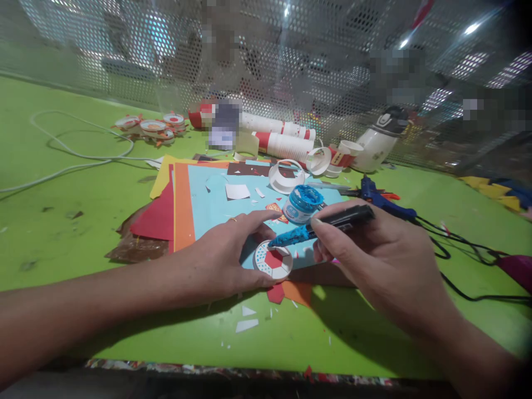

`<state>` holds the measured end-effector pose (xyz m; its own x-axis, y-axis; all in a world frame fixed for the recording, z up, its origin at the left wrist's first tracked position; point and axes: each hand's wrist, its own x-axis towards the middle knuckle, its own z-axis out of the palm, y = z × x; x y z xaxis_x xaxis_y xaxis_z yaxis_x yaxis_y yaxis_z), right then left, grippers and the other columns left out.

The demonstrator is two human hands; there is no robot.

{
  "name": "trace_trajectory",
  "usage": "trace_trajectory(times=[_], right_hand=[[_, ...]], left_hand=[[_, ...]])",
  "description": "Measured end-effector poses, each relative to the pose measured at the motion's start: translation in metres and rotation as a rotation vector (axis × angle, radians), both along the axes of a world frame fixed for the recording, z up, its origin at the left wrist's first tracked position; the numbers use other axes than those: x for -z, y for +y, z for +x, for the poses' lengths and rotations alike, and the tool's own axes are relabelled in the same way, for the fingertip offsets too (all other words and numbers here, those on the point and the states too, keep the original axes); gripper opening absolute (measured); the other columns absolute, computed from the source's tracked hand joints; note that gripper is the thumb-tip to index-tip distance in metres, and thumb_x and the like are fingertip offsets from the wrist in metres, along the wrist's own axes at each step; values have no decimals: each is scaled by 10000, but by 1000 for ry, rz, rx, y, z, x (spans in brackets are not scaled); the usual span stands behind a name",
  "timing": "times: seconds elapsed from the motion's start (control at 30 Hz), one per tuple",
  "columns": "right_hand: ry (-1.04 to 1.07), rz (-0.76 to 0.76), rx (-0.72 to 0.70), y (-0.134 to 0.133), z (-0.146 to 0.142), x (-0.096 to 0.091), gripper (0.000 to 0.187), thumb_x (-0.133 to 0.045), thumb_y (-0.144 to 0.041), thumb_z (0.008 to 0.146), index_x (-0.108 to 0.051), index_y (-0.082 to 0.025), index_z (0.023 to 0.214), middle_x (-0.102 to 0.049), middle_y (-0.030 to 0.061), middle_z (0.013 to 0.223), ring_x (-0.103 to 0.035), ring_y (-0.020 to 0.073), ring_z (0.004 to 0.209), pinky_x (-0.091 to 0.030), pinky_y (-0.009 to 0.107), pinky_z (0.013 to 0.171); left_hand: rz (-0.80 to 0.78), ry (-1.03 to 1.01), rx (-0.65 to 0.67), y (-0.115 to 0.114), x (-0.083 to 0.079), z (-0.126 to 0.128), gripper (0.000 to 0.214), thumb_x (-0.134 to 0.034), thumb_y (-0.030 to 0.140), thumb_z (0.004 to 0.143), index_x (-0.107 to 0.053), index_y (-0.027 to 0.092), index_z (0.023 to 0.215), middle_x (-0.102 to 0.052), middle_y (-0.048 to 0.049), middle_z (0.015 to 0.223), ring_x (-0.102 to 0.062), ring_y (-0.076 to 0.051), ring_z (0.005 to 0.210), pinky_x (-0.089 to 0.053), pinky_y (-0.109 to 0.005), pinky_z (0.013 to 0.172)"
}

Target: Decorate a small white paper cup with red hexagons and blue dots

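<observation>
i see left hand (226, 252) spread, pressing disc (273, 261), its left edge hidden; right hand (374, 249) pinching paint-smeared brush (320, 226) at frame centre.

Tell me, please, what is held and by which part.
Right hand holds the brush by its black handle; left hand pins the disc by its rim.

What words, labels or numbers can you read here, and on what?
No text is readable.
Paint jar label: print too blurred.
Cups: red bands, print too small.
Brush in right hand: no marking seen.
Disc under left hand: dots and red patch, no words.
</observation>
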<state>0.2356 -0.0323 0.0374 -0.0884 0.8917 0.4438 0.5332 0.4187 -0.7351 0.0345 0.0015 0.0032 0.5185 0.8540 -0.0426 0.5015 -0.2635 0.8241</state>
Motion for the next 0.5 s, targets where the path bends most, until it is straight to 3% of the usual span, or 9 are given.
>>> trace_trajectory(times=[0.5], right_hand=[[-44, -34, 15, -2, -2, -1, 101, -671, -310, 870, -643, -245, 799, -656, -41, 625, -623, 116, 532, -534, 234, 535]], left_hand=[[11, 15, 4, -1, -2, 1, 890, -809, 294, 678, -376, 247, 1454, -652, -95, 1217, -603, -298, 1078, -448, -435, 944]])
